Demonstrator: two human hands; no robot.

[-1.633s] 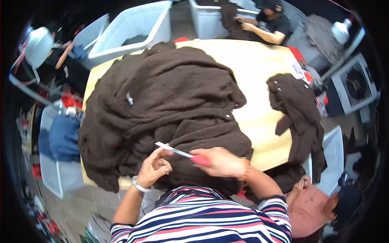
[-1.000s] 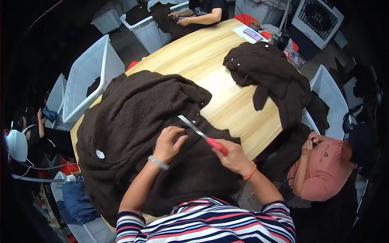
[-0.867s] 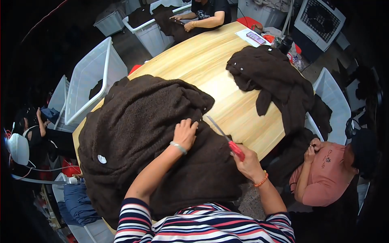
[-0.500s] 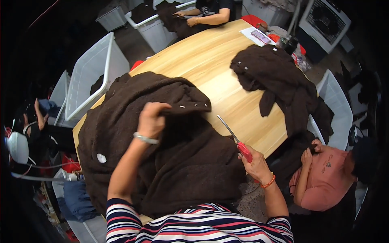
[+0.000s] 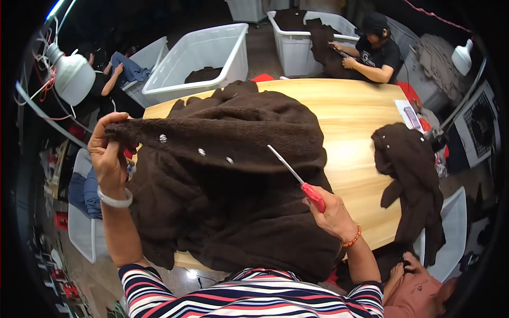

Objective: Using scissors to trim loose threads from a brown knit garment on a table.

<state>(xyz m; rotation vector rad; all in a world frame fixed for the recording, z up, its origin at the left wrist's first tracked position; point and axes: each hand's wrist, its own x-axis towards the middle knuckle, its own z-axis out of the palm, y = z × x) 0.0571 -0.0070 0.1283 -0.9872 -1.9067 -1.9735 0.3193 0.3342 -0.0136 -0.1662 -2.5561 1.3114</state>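
A large dark brown fleece garment (image 5: 233, 212) is heaped over the near part of the wooden table. My left hand (image 5: 108, 153) pinches one end of its edge at the left and holds it raised. Several small white shiny spots, perhaps buttons or snaps, run along that stretched edge. My right hand (image 5: 333, 214) is closed round the red handle of a tool (image 5: 289, 168) with a long thin metal shaft. The shaft points up and left in front of the fleece; whether its tip touches the cloth I cannot tell.
A second brown garment (image 5: 411, 180) hangs over the table's (image 5: 360, 122) right side. White bins (image 5: 241, 55) stand beyond it. A co-worker in black (image 5: 376, 55) handles brown cloth at the far side; another in pink (image 5: 416, 291) sits at the lower right. A lamp (image 5: 74, 79) hangs at the left.
My left hand has moved left and up, drawing the garment's edge out with it. The right hand still holds the red-handled tool. The whole view has swung to the left.
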